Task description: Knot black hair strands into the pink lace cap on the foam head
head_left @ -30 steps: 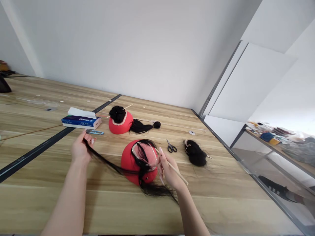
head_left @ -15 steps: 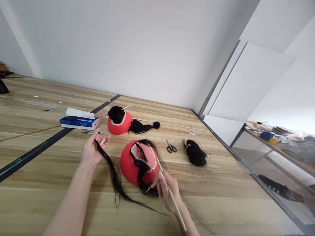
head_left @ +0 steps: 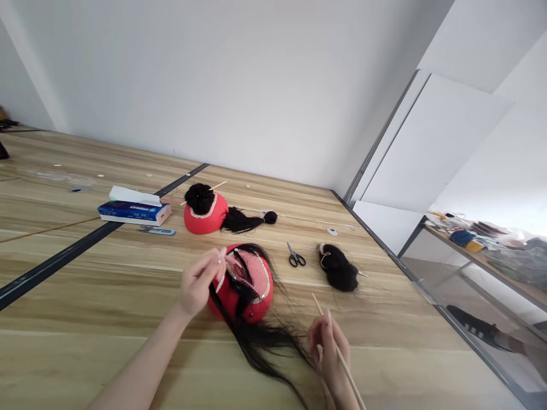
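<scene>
A red dome-shaped wig block (head_left: 217,312) sits on the table, with pink netting (head_left: 258,272) edged by a pale, pinned band on its top. Black hair lies over the netting and trails down its near side. At the block's left edge, my left hand (head_left: 200,282) is closed, thumb and fingers pinching a long strand of black hair (head_left: 245,347) that hangs toward me. My right hand (head_left: 331,347) is to the right of the block, closed around a thin wooden stick (head_left: 348,373) whose tip points up and away. Fine loose hairs reach toward this hand.
Farther back stands a second red block (head_left: 205,224) with a black hair bun (head_left: 199,198), beside a tied hair bundle (head_left: 245,220). Scissors (head_left: 296,256) and another hairpiece (head_left: 339,267) lie right. A tissue box (head_left: 134,212) and blue-handled thread snips (head_left: 162,230) are left.
My left hand has moved right with the hair strand, from beside the block to its edge. My right hand has drawn back right with the stick, away from the block.
</scene>
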`<action>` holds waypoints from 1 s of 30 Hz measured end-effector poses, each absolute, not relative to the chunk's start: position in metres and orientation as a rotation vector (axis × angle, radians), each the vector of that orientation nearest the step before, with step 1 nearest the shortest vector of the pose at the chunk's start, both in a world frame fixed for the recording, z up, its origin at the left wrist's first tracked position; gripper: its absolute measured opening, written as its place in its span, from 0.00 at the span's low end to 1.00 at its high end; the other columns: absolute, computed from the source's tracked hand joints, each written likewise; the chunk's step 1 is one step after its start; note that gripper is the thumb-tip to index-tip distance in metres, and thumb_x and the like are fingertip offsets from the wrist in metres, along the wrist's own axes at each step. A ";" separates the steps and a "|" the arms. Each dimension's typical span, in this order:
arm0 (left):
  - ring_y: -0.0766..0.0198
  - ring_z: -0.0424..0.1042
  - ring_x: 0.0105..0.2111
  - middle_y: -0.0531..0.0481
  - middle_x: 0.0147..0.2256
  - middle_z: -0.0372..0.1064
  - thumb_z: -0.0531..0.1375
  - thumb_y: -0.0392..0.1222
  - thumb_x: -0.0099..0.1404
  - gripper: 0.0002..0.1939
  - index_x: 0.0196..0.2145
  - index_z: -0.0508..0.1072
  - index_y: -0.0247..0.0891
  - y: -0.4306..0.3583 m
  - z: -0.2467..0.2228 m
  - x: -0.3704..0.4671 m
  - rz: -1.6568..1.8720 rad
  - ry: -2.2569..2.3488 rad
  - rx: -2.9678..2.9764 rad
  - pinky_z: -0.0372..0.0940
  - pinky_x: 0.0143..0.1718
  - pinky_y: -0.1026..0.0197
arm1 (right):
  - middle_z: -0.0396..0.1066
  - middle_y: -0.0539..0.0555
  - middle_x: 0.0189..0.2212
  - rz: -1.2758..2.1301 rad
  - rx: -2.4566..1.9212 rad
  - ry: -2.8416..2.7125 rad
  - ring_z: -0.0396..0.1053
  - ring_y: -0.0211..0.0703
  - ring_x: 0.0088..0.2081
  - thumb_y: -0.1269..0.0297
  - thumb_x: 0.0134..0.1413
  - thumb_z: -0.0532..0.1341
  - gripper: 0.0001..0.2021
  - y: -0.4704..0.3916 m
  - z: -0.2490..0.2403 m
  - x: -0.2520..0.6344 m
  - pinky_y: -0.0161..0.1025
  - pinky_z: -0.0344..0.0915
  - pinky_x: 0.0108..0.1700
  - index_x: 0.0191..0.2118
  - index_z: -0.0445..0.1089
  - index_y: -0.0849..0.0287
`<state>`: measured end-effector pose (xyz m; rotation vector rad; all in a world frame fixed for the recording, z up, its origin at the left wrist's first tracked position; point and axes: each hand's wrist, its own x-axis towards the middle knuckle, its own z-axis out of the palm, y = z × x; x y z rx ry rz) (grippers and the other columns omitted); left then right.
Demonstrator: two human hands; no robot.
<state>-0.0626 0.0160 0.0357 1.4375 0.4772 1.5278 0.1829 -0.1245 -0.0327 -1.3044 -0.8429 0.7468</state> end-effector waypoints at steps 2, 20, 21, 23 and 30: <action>0.63 0.67 0.28 0.51 0.21 0.61 0.56 0.37 0.68 0.19 0.19 0.66 0.36 0.005 0.034 -0.055 1.520 0.439 1.779 0.67 0.40 0.56 | 0.58 0.46 0.13 0.644 -1.392 -0.813 0.51 0.32 0.14 0.38 0.57 0.54 0.27 -0.123 -0.028 0.203 0.31 0.45 0.15 0.21 0.63 0.58; 0.66 0.62 0.23 0.54 0.19 0.60 0.54 0.26 0.62 0.12 0.23 0.65 0.37 -0.009 0.001 -0.019 1.588 0.109 2.786 0.72 0.36 0.60 | 0.66 0.48 0.17 0.853 -0.831 -1.019 0.64 0.37 0.20 0.50 0.56 0.64 0.18 -0.020 0.048 0.148 0.36 0.63 0.23 0.24 0.68 0.58; 0.66 0.63 0.23 0.54 0.19 0.60 0.54 0.26 0.62 0.12 0.23 0.65 0.37 -0.009 0.001 -0.019 1.588 0.108 2.786 0.71 0.35 0.59 | 0.61 0.45 0.14 0.902 -0.819 -1.006 0.61 0.35 0.17 0.51 0.55 0.64 0.19 -0.016 0.044 0.139 0.34 0.59 0.20 0.22 0.65 0.58; 0.64 0.64 0.24 0.52 0.20 0.62 0.53 0.27 0.62 0.11 0.24 0.65 0.37 -0.009 0.002 -0.019 1.588 0.110 2.783 0.71 0.34 0.59 | 0.56 0.42 0.12 1.017 -0.794 -0.975 0.55 0.32 0.13 0.49 0.57 0.62 0.20 -0.011 0.034 0.125 0.32 0.52 0.16 0.21 0.63 0.57; 0.61 0.66 0.25 0.49 0.21 0.65 0.52 0.27 0.62 0.11 0.25 0.65 0.37 -0.010 -0.001 -0.017 1.574 0.130 2.728 0.67 0.29 0.58 | 0.63 0.46 0.16 1.103 -0.822 -0.920 0.61 0.35 0.17 0.46 0.55 0.61 0.20 -0.021 0.012 0.127 0.34 0.60 0.20 0.26 0.69 0.59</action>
